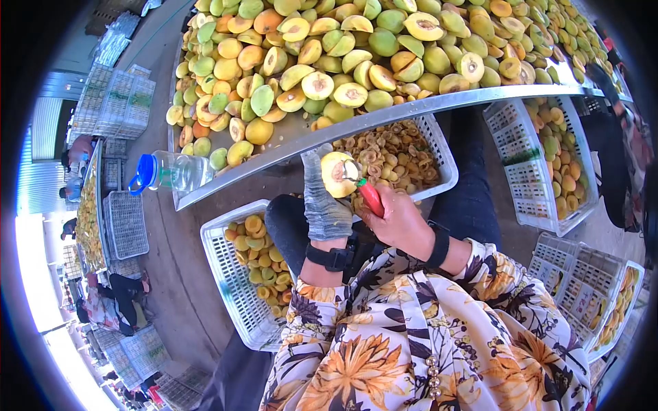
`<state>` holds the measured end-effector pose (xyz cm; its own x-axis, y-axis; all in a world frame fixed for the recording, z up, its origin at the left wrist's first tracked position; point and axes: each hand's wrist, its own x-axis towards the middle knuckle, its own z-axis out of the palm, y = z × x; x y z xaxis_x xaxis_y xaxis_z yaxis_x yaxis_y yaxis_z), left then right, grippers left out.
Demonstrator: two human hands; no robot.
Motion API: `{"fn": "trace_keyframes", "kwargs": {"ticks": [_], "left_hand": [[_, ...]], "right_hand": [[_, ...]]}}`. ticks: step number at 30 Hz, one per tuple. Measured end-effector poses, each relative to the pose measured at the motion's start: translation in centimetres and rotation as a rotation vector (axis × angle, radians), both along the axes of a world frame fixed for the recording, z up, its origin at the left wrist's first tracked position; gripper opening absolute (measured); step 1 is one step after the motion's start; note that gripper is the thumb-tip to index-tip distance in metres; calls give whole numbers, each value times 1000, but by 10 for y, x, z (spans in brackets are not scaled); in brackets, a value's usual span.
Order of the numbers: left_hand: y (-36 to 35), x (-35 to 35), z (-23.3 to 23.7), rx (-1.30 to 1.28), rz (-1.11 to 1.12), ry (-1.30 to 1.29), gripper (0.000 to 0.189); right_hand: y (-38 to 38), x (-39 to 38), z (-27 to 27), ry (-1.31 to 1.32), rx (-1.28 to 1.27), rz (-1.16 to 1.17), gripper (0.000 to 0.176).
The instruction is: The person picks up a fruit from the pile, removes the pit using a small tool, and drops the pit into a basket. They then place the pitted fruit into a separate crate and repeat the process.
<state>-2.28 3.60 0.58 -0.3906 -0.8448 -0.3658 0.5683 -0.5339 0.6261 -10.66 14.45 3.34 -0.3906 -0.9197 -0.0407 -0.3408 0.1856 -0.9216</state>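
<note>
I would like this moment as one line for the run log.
left hand: gloved, holds cut fruit | right hand: bare, grips red-handled tool at fruit | below: crate with fruit pieces

halved yellow fruit (336, 177), cut face showing; red-handled tool (371, 198) at core

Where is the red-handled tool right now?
Near the middle of the head view, the red-handled tool is in the right hand, its working end at the cut fruit held by the gloved left hand.
</note>
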Motion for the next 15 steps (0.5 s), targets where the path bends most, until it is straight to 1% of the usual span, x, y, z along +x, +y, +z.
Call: {"fn": "trace_keyframes", "kwargs": {"ticks": [1, 3, 5, 7, 8, 10, 12, 14, 15], "left_hand": [[1, -3, -4, 3, -5, 2, 40], [3, -9, -8, -204, 12, -83, 41], [11, -12, -8, -218, 45, -121, 41], [15, -14, -4, -251, -1, -146, 41], [16, -12, -2, -280, -46, -77, 40], [19, -15, 0, -310, -52, -95, 40], [22, -18, 3, -340, -57, -116, 41], [26, -23, 8, -376, 23, -197, 43], [27, -25, 11, -375, 21, -196, 43]], "right_hand": [[0, -1, -1, 2, 3, -5, 21], [0, -4, -3, 34, 45, 12, 19], [2, -7, -1, 30, 36, 8, 19], [3, -8, -1, 27, 24, 2, 19], [5, -8, -1, 14, 48, -4, 18], [8, -8, -2, 2, 73, -13, 17], [10, -6, -1, 1, 33, -37, 16], [10, -5, -3, -22, 35, -53, 16], [11, -4, -4, -45, 36, -68, 16]]}}
